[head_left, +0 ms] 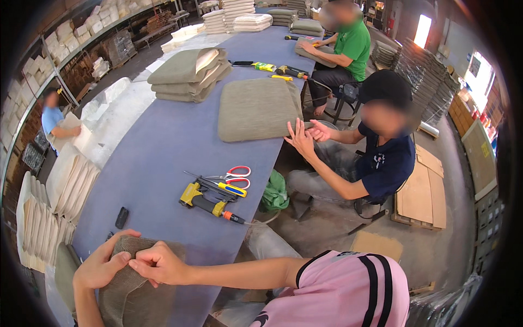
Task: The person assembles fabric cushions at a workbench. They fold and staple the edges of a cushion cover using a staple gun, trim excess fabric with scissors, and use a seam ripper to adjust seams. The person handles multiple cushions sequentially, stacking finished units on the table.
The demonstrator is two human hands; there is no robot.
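Note:
At the near end of the table lies a grey-brown fabric-covered cushion (141, 305), its upper edge raised. My left hand (103, 264) curls over the left side of that edge, thumb and fingers closed on the cloth. Close beside it, my right hand (159, 264) pinches the same fabric, fingertips almost meeting the left thumb. Beyond my hands rest a yellow and black air staple gun (204, 204) with a hose, scissors (238, 177) with red and white handles, and a yellow and blue-handled tool (232, 189). A small black object (122, 218) sits near my left hand.
The blue-grey table (147, 163) curves away from me. A co-worker in dark blue (387, 158) handles another cushion (259, 109); one in green (351, 43) sits farther off. Stacked covers (190, 76) lie on the table. Pale pads (43, 229) stand left; a green bag (275, 192) hangs by the edge.

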